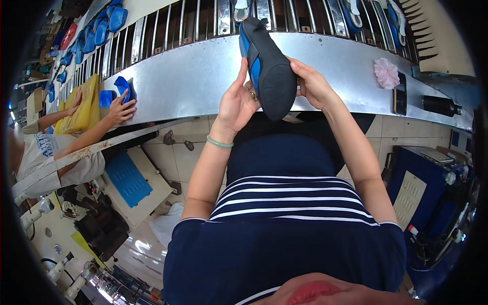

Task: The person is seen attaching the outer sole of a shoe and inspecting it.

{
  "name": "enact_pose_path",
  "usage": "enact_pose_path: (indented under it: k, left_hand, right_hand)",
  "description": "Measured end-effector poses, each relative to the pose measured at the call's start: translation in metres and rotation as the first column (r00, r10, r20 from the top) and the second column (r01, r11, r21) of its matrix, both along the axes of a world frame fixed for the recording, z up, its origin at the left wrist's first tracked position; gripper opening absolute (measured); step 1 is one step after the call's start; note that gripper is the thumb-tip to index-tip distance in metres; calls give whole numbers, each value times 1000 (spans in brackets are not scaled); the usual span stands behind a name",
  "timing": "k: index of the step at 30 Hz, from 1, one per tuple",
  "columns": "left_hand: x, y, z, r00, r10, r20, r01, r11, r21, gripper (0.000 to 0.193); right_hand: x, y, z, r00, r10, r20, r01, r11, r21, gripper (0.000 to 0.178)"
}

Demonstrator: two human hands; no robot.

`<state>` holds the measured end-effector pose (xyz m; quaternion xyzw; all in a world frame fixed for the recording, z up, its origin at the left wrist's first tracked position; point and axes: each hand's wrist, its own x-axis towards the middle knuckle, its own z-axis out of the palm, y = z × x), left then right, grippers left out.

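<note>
A climbing shoe [276, 76], black-soled with a blue upper, is held up in front of me over the metal ledge. Its sole faces up toward me, toe end nearest my body and the heel with a small black loop pointing away. My left hand [239, 104] grips its left side, thumb along the blue upper, fingers partly hidden beneath. My right hand [312, 84] holds the right edge near the toe, its fingers partly out of sight under the shoe. A green bangle [219, 142] is on my left wrist.
Beyond the metal ledge [188, 76] runs a roller conveyor [190, 23] carrying several blue shoes. A pink scrunchie [387, 73], a phone [400, 96] and a black bottle [441, 105] lie at right. To the left, a co-worker's hand [121, 109] touches a blue piece [122, 87], near a yellow crate [84, 109].
</note>
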<state>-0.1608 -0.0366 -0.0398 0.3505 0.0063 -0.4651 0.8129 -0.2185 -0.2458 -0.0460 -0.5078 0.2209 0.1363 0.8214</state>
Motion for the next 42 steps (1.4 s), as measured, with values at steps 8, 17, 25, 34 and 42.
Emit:
enact_pose_path:
  k: [8, 17, 25, 34, 42]
  left_hand:
    - [-24, -39, -6, 986, -52, 157, 19, 979, 205, 76]
    - [-24, -51, -19, 943, -79, 324, -6, 967, 254, 106]
    - [-23, -56, -12, 934, -6, 356, -108, 948, 299, 105]
    - [-26, -59, -21, 916, 37, 399, -182, 925, 332, 97]
    - [-28, -64, -22, 904, 187, 385, -304, 914, 268, 115]
  right_hand:
    - [-13, -13, -46, 982, -176, -65, 185, 961, 205, 48]
    - [-13, -9, -54, 967, -236, -94, 252, 939, 234, 51]
    - [-12, -13, -60, 968, -232, -91, 247, 942, 228, 56]
    - [-14, -17, -64, 975, -210, -74, 220, 958, 186, 58]
    - [-18, -11, -61, 979, -200, -31, 202, 966, 163, 48]
